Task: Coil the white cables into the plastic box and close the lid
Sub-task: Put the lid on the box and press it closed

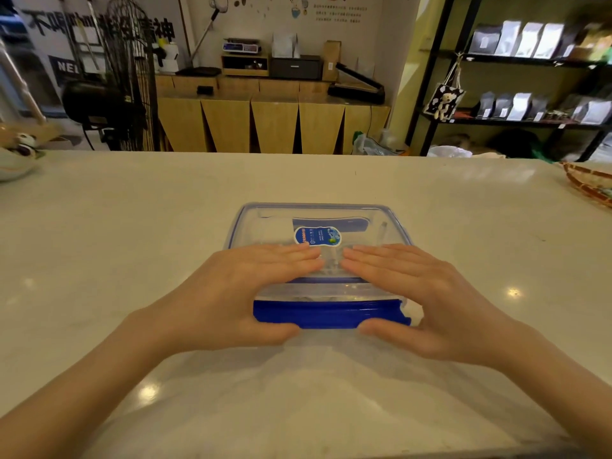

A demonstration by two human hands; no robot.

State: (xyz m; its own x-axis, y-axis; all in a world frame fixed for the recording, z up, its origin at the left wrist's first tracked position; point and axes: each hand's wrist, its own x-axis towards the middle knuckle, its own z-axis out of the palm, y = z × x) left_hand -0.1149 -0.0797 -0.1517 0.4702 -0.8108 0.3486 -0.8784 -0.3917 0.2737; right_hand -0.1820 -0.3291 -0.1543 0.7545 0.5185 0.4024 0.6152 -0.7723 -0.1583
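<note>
You are at the closing step. The plastic box (318, 260) sits on the pale worktop (132, 226), at its middle and just in front of you, with the clear lid (331, 217) already laid over it. The white cables (331, 260) seem to be inside, though through the lid you can make out only faint pale shapes, so how neatly they are coiled cannot be told.

Your left hand (245, 286) lies flat on the near left part of the lid, fingers straight and pointing right, thumb tucked low against the blue latch (328, 313) on the near side. Your right hand (427, 293) mirrors it on the near right, fingers straight and pointing left, thumb under the same latch. The two sets of fingertips come close together near the blue sticker (317, 236) but do not touch. Neither hand grips anything; both press down with open palms, wrists low, forearms reaching in from the near corners.

The near latch looks not yet snapped home: it stands out from the box wall and its right end looks uneven. The next move likely calls for keeping the lid pressed level while your thumbs fold that flap in. The far latch (329, 224) shows through the lid; whether it is locked cannot be told.
</note>
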